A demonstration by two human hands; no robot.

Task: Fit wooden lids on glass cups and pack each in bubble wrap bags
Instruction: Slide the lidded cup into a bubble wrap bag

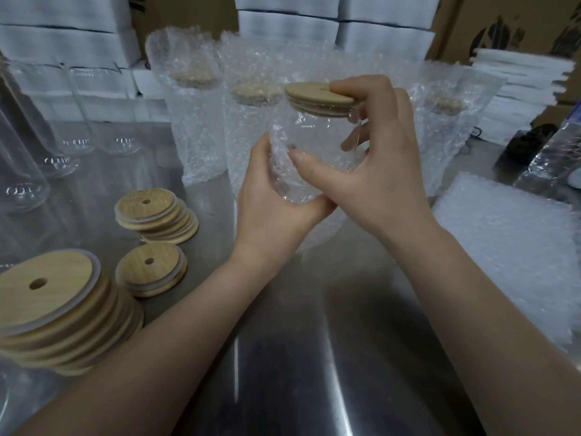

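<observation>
The left hand (270,212) is gripping the lower part of the glass cup (317,143) through a bubble wrap bag (279,165), fingers curled round it. The right hand (377,158) is clasping the cup's upper part, fingers spread, forefinger pressing the wooden lid (314,96) seated on top. The cup is being held above the counter (298,357).

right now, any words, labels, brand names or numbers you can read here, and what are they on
No text here can be read.
Empty glass cups: raised marks on the bases, too blurred to read.
Cardboard box: a dark printed graphic, no legible letters.
Wooden lids: no print visible.
</observation>
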